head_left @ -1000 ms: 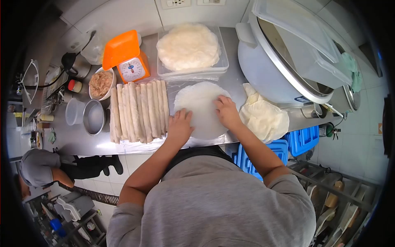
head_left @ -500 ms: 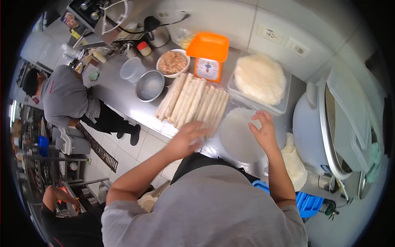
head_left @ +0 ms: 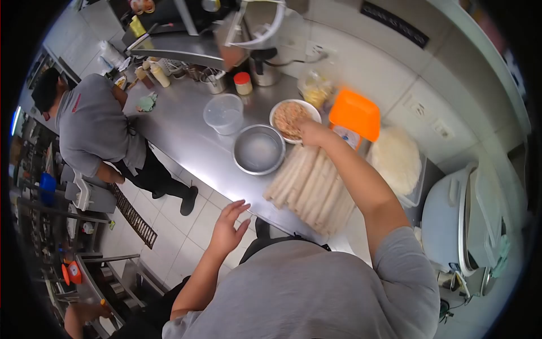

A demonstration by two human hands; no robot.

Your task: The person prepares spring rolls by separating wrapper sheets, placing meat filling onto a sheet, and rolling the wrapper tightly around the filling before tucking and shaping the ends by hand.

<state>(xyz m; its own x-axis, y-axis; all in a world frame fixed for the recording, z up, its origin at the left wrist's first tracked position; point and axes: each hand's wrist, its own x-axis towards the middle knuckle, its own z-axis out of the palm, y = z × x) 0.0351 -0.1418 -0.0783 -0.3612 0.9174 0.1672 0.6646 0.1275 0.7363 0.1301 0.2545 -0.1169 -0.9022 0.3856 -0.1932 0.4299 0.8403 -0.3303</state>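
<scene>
My right hand (head_left: pixel 309 131) reaches into the white bowl of pinkish minced filling (head_left: pixel 289 117); its fingertips are hidden in or behind the filling. My left hand (head_left: pixel 227 226) hovers off the table's front edge, fingers apart, holding nothing. Pale rolled wrappers (head_left: pixel 307 186) lie side by side in a stack under my right forearm. Left of them stands a round metal bowl (head_left: pixel 259 150) with a clear plastic tub (head_left: pixel 223 114) behind it. The orange scale (head_left: pixel 355 114) is beside the filling. A pile of round wrappers (head_left: pixel 396 159) rests in a clear container.
A large pale blue cooler (head_left: pixel 444 220) stands at the right. A red-lidded jar (head_left: pixel 243 83), a metal pot (head_left: pixel 213 81) and a plastic bag (head_left: pixel 315 86) are at the back. One person in grey stands at the left; another person's arm shows at lower left.
The view has swung left. My right hand has moved from the round wrapper to the bowl of filling. My left hand has left the wrapper and is now off the table's edge.
</scene>
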